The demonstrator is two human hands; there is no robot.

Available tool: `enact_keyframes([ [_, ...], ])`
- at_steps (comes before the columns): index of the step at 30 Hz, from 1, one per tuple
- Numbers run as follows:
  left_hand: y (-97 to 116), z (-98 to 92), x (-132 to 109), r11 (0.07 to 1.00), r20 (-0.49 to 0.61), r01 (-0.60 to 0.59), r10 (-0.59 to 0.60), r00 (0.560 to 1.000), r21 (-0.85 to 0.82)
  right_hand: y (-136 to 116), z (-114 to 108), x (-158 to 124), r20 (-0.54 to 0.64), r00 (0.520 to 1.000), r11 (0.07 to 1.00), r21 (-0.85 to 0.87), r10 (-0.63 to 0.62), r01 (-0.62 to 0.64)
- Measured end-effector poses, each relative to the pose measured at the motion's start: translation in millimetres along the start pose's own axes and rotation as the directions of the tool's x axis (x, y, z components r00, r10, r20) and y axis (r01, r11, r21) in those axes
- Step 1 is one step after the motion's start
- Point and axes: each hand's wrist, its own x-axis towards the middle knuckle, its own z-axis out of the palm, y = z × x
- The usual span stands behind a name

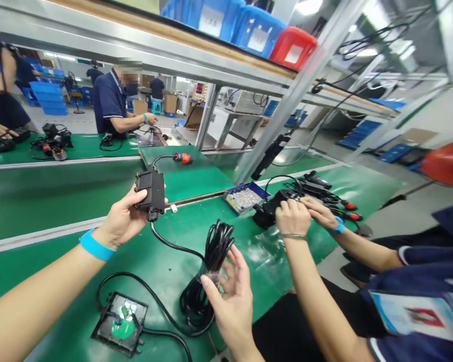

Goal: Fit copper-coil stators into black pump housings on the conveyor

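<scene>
My left hand (126, 216), with a blue band at its wrist, grips a small black box (155, 190) above the bench. A short lead runs from the box's top to a red-tipped connector (182, 158); another cable leaves its underside toward a bundled coil of black cable (219, 246). Around the coil's tied middle close the thumb and fingers of my right hand (232, 289), the coil's lower end hanging near the bench. Below, an opened black box (123, 322) with a green circuit board inside lies on the green surface, cables joined to it.
At right, a co-worker's hands (305, 213) work on a black part beside several cables with red ends (349, 206). A blue tray of small metal pieces (245, 197) stands near a metal post (264, 141). Blue bins (256, 32) and a red bin (294, 48) sit on the shelf overhead.
</scene>
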Motion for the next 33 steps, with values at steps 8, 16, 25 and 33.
enact_keyframes([
  [8, -58.3, 73.8, 0.8, 0.991, 0.231, 0.126, -0.114, 0.966, -0.035, 16.0, -76.0, 54.2, -0.135, 0.987, 0.904, -0.427, -0.083, 0.018],
  [16, -109.5, 89.8, 16.4, 0.979, 0.154, 0.018, -0.05, 0.987, 0.205, 59.2, -107.1, 80.0, -0.052, 0.994, 0.702, -0.712, -0.091, 0.027],
  [25, -143.0, 103.2, 26.8, 0.813, 0.336, -0.327, 0.172, 0.926, 0.482, 19.4, -68.9, 118.3, 0.31, 0.906, 0.851, -0.351, -0.287, 0.39],
  [33, -63.2, 8.5, -10.7, 0.375, 0.522, -0.432, -0.181, 0.834, 0.82, 21.6, -60.7, 169.5, 0.237, 0.971, 0.955, -0.28, -0.033, 0.101],
])
